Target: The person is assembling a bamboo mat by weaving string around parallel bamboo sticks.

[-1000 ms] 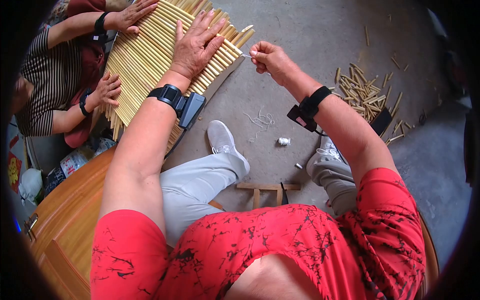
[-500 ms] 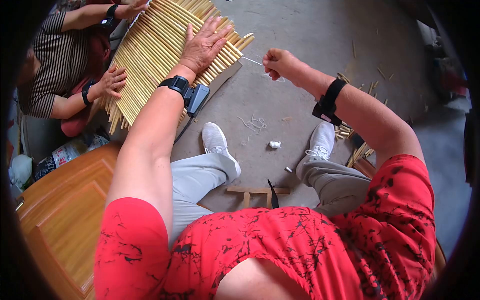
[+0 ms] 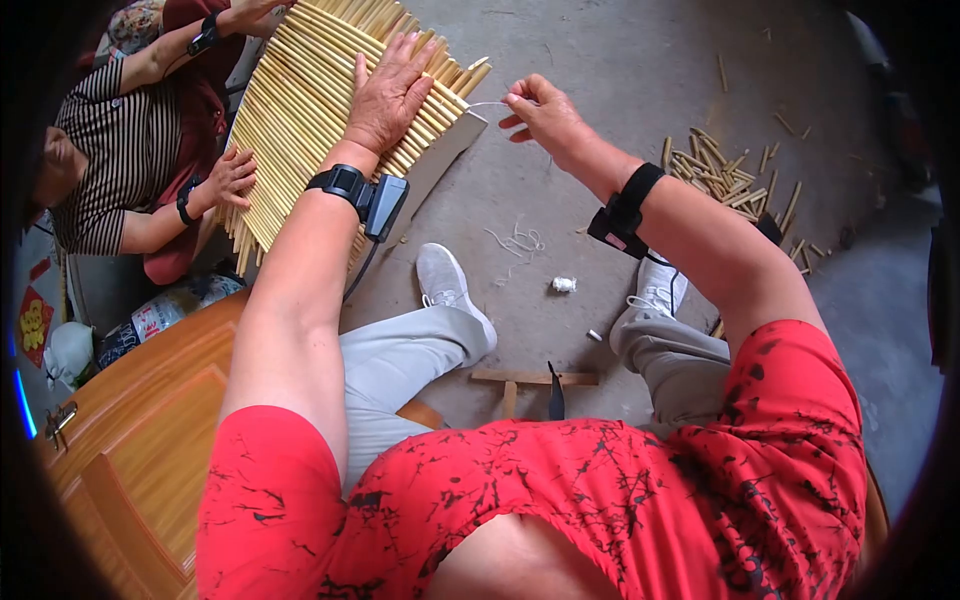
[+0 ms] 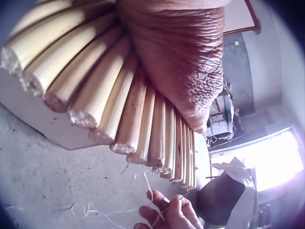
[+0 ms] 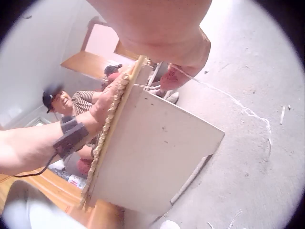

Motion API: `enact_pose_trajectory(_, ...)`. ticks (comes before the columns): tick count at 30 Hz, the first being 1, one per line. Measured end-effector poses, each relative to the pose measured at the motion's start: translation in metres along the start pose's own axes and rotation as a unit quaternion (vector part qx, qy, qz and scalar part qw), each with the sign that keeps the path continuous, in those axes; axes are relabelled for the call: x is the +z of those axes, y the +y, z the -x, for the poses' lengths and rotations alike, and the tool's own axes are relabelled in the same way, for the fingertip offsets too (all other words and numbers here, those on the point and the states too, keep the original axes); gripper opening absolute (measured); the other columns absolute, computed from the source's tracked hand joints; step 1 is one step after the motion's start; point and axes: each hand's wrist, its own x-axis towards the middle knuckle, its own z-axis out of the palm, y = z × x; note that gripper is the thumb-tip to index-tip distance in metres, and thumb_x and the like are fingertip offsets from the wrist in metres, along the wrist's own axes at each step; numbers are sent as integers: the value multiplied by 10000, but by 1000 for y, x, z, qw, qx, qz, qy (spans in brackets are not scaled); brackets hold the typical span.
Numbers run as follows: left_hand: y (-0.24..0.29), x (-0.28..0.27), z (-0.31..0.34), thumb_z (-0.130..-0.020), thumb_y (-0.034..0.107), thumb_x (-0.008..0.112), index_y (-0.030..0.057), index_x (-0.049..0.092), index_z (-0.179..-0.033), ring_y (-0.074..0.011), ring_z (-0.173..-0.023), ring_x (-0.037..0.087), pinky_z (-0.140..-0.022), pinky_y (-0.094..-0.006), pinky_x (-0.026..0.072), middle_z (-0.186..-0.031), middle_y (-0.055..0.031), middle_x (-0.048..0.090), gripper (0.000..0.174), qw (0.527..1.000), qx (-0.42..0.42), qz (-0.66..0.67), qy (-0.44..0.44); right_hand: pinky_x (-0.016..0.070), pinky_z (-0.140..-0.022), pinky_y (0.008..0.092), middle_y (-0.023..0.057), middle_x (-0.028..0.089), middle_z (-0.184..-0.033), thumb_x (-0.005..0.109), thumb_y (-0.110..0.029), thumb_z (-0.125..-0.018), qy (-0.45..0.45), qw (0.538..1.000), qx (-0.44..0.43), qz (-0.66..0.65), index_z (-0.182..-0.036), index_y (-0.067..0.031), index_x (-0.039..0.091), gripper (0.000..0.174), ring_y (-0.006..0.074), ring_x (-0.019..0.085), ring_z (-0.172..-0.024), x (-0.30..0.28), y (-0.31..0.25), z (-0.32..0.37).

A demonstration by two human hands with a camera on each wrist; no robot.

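Observation:
A mat of pale reed stalks (image 3: 305, 100), laid side by side, lies on a white box (image 5: 157, 143). My left hand (image 3: 388, 105) rests on the stalks near the mat's right edge, fingers straight and spread. Off that edge, my right hand (image 3: 545, 118) pinches a thin white string (image 3: 487, 103) between thumb and forefinger, the other fingers loose. The string runs in a slight curve from the mat's corner to the fingers. In the right wrist view, the string's tail (image 5: 224, 93) trails past the hand over the floor. Cut stalk ends (image 4: 83, 119) line up beneath my left hand in its wrist view.
Another person's hand (image 3: 230, 178) touches the mat's left side. Cut stalk pieces (image 3: 725, 175) are heaped on the floor at right. Loose string (image 3: 518, 240) and a small white bundle (image 3: 564, 285) lie between my shoes. A wooden panel (image 3: 150, 420) stands at lower left.
My right hand drew the string away from the mat's edge and pulled it straight; now the string hangs slacker and the fingers have loosened a little. My left hand stays on the mat.

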Motion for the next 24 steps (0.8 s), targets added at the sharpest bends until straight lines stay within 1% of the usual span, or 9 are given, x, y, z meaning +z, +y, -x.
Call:
enact_pose_trajectory(2, 2, -2, 0, -928, 412, 328, 250, 350, -1352, -187, -1334, 205, -1063, -523, 41, -1413, -28, 310, 454, 1000, -1, -27, -14, 514, -645, 263, 66, 584, -837, 499, -159, -905, -20, 999, -29, 1, -877, -51, 500, 112, 142, 600, -775, 6, -1, -2)
enact_pose_trajectory(3, 3, -2, 0, -928, 407, 331, 251, 358, -1347, -186, -1333, 208, -1062, -527, 40, -1411, -25, 315, 448, 1000, -5, -20, -12, 519, -663, 267, 70, 587, -846, 502, -145, -904, -40, 998, -58, 3, -876, -43, 502, 106, 147, 601, -779, 9, -3, -4)
enact_pose_trajectory(7, 4, -3, -1, -928, 405, 332, 253, 370, -1341, -184, -1332, 211, -1061, -530, 39, -1409, -26, 319, 441, 1000, -6, -20, -9, 523, -688, 274, 73, 595, -846, 508, -110, -898, -28, 994, -104, -13, -874, -24, 508, 89, 150, 602, -776, 21, -5, -15)
enact_pose_trajectory(9, 3, -2, -1, -918, 437, 329, 305, 360, -1337, -176, -1325, 225, -1058, -549, 53, -1405, -6, 323, 440, 1000, -10, -1, -1, 525, -655, 268, 92, 604, -814, 543, -83, -861, -21, 991, -124, -44, -866, 13, 525, 98, 144, 614, -719, 25, -6, -22)
enact_pose_trajectory(13, 2, -1, -1, -916, 431, 339, 313, 364, -1333, -177, -1326, 224, -1055, -555, 56, -1403, -7, 326, 434, 1000, -7, -8, 1, 525, -662, 265, 87, 606, -819, 543, -90, -863, -30, 990, -127, -55, -880, 8, 525, 102, 145, 615, -722, 23, -9, -21)
enact_pose_trajectory(15, 1, -1, -1, -915, 435, 336, 313, 365, -1332, -179, -1325, 225, -1054, -557, 57, -1402, -7, 328, 435, 1000, -10, -6, 0, 527, -744, 269, 80, 603, -866, 495, -115, -906, -72, 995, -68, -17, -894, -27, 506, 90, 151, 611, -786, 16, -14, -17)
enact_pose_trajectory(16, 2, -1, 0, -915, 439, 333, 313, 365, -1332, -180, -1324, 226, -1052, -560, 59, -1400, -7, 330, 436, 1000, -12, -4, -2, 527, -744, 269, 80, 603, -866, 495, -115, -906, -74, 995, -68, -17, -894, -27, 506, 90, 151, 611, -786, 14, -16, -15)
enact_pose_trajectory(18, 2, -1, 1, -916, 440, 330, 310, 368, -1330, -183, -1324, 226, -1052, -562, 60, -1398, -7, 332, 435, 1000, -11, -7, 2, 523, -762, 266, 74, 600, -868, 482, -140, -916, -91, 989, -98, 65, -896, -44, 503, 100, 147, 611, -812, 11, -18, -13)
enact_pose_trajectory(24, 2, 0, -1, -923, 421, 321, 310, 339, -1345, -180, -1330, 209, -1055, -558, 56, -1410, -5, 308, 436, 1000, -22, 0, 2, 515, -794, 268, 78, 593, -887, 469, -156, -923, -120, 985, -102, 69, -895, -53, 501, 112, 145, 604, -844, 8, -8, -10)
